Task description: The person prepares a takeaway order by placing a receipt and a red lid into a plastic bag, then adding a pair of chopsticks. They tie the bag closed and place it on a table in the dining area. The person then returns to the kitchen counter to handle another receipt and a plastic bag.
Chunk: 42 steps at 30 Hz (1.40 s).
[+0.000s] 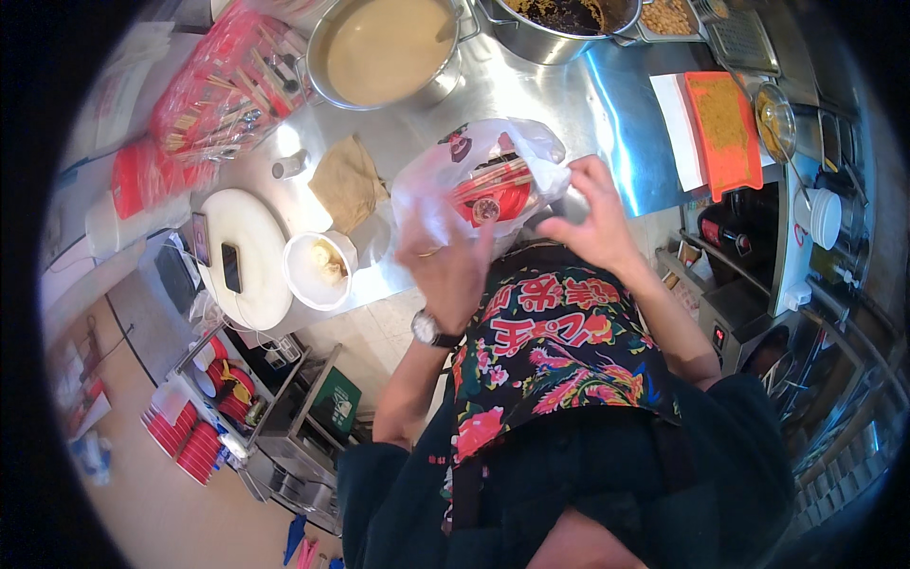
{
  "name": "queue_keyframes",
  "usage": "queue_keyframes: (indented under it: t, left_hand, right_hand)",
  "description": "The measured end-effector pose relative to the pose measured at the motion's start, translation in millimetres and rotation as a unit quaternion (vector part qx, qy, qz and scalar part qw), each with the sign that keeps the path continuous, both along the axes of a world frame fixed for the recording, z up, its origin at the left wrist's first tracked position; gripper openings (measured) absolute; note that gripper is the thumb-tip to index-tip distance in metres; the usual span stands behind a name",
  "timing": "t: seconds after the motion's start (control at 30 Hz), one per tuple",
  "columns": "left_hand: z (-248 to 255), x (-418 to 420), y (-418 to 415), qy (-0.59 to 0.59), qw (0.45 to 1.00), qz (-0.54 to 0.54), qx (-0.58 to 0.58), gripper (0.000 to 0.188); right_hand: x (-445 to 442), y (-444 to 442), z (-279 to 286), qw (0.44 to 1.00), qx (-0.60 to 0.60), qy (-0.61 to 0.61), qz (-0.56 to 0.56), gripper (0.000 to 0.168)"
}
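Observation:
A white plastic carrier bag with a printed pattern stands open-mouthed on the steel worktop before me. Inside it lie paper-wrapped chopsticks, something red and a small clear round cup. Over the near left side of the bag is my left hand, wearing a wristwatch; motion blur hides whether its fingers grip the plastic. My right hand is at the bag's right rim, fingertips touching the edge and the thumb spread well away from them.
Beyond the bag stand a pot of pale liquid and a pot of dark contents. To the left are a brown cloth, a white tub and a phone on a round white board. An orange tray sits right.

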State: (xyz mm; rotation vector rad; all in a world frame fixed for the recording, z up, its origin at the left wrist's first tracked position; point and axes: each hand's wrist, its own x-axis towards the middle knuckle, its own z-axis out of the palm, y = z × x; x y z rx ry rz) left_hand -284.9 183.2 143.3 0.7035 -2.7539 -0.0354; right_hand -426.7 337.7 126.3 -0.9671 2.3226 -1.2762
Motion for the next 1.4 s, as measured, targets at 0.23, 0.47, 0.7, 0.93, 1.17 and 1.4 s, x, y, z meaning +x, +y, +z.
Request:
queue_keyframes:
  t: [0.23, 0.47, 0.7, 0.93, 1.17, 1.4]
  left_hand:
    - [-9, 34, -46, 0.022, 0.847, 0.151, 0.508, 0.024]
    - [-12, 25, -59, 0.132, 0.505, 0.048, 0.852, 0.022]
    - [-3, -12, -67, 0.043, 0.822, -0.117, 0.555, 0.006]
    - [-58, -5, -95, 0.216, 0.81, 0.123, 0.531, 0.038]
    - [-166, 25, -120, 0.202, 0.793, 0.207, 0.536, 0.038]
    - [-165, 2, -118, 0.151, 0.85, 0.177, 0.472, 0.025]
  right_hand:
    - [3, -22, 3, 0.918, -0.154, -0.334, 0.15, 0.024]
    - [-3, -57, 5, 0.892, -0.173, -0.385, 0.159, 0.036]
    - [5, -95, -16, 0.959, -0.118, -0.161, 0.203, 0.061]
    - [-24, -80, -39, 0.935, -0.058, -0.279, 0.213, 0.035]
    - [-59, -34, -84, 0.912, 0.037, -0.262, 0.314, 0.024]
    - [-55, -36, -66, 0.933, 0.163, -0.216, 0.237, 0.035]
